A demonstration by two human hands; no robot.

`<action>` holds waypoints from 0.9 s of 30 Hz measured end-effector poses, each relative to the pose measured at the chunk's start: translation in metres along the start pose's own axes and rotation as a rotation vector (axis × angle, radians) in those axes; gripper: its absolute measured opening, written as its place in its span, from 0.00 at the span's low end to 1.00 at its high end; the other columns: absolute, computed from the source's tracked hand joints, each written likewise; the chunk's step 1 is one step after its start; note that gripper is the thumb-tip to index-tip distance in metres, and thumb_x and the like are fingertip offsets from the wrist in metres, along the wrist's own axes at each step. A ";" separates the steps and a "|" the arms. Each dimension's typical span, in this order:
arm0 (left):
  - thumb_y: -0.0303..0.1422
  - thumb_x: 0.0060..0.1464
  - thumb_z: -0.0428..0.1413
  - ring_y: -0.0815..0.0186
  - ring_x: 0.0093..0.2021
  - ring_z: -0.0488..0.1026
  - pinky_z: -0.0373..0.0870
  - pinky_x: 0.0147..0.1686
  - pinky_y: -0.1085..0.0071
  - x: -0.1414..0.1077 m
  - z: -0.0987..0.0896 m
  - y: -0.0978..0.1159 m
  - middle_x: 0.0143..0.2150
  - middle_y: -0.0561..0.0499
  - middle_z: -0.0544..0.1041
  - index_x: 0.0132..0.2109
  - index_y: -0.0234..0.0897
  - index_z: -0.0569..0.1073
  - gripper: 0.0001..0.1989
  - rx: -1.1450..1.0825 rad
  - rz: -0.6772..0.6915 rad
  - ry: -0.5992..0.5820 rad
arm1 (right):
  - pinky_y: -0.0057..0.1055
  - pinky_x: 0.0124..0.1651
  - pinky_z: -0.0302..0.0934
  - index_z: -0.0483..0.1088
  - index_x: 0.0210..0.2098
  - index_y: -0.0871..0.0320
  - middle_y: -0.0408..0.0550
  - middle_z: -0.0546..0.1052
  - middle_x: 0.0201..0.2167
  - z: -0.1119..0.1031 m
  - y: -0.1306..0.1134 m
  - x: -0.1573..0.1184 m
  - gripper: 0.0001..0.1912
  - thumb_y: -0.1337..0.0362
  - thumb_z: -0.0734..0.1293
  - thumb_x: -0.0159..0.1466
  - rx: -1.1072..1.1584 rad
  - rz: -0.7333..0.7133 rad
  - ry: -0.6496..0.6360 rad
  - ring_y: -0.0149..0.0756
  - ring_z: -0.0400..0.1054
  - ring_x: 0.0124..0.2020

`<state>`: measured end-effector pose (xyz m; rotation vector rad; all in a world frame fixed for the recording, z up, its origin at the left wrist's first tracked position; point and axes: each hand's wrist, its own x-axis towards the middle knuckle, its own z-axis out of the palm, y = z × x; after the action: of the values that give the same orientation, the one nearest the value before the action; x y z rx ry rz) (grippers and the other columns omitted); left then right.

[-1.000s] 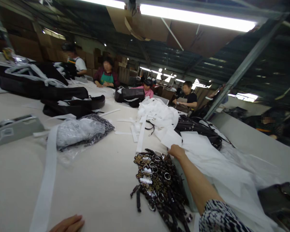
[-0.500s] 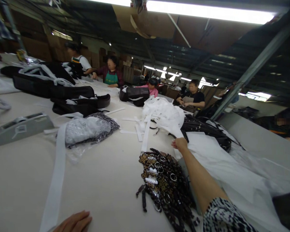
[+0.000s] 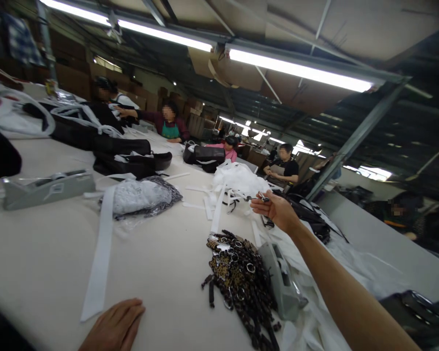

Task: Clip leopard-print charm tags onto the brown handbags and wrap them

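My left hand (image 3: 115, 325) lies flat on the white table (image 3: 157, 273), fingers stretched out, beside the lower end of a long white strip (image 3: 99, 253). Nothing shows in it. My right hand (image 3: 278, 210) reaches forward past a heap of leopard-print pieces with metal rings and dark straps (image 3: 234, 278). Its thumb and fingers pinch a small dark piece with a metallic glint (image 3: 264, 198), whose kind I cannot make out. Just beyond that hand is a pile of white strips (image 3: 237, 178).
Grey tape dispensers stand at the left (image 3: 51, 187) and beside the heap (image 3: 281, 280). A plastic-wrapped bundle (image 3: 142, 197) lies mid-table. Black bags (image 3: 128, 163) lie behind it. Several people are around the table, one in a green apron (image 3: 170, 129). A slanted metal post (image 3: 354, 141) rises at right.
My right hand has risen slightly and turned, and a small dark piece now shows in its fingers. More of my left hand shows. The view has tilted up, and the right tape dispenser is uncovered.
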<state>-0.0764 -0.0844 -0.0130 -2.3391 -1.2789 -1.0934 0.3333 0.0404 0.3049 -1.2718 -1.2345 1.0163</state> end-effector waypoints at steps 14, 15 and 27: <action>0.40 0.60 0.50 0.59 0.46 0.76 0.73 0.49 0.61 0.028 -0.038 0.039 0.44 0.48 0.79 0.43 0.42 0.76 0.12 -0.526 -0.469 -0.154 | 0.34 0.42 0.69 0.73 0.38 0.59 0.47 0.80 0.33 0.083 -0.033 -0.153 0.12 0.55 0.67 0.63 -0.391 -0.232 -0.390 0.36 0.76 0.35; 0.43 0.60 0.50 0.59 0.48 0.75 0.73 0.49 0.61 0.036 -0.048 0.048 0.47 0.46 0.77 0.47 0.41 0.74 0.15 -0.650 -0.533 -0.175 | 0.32 0.40 0.68 0.73 0.35 0.59 0.46 0.79 0.30 0.091 -0.024 -0.164 0.12 0.56 0.66 0.64 -0.500 -0.259 -0.427 0.34 0.75 0.33; 0.41 0.57 0.52 0.70 0.27 0.67 0.65 0.28 0.75 0.060 -0.121 0.104 0.27 0.54 0.70 0.35 0.34 0.74 0.14 -0.951 -0.628 -0.591 | 0.33 0.44 0.55 0.74 0.37 0.55 0.46 0.76 0.34 0.153 0.134 -0.233 0.11 0.55 0.66 0.65 -0.968 -0.595 -0.696 0.35 0.68 0.38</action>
<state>-0.0322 -0.1735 0.1262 -3.2145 -2.1695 -1.4848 0.1706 -0.1623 0.1373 -1.0871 -2.6571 0.3784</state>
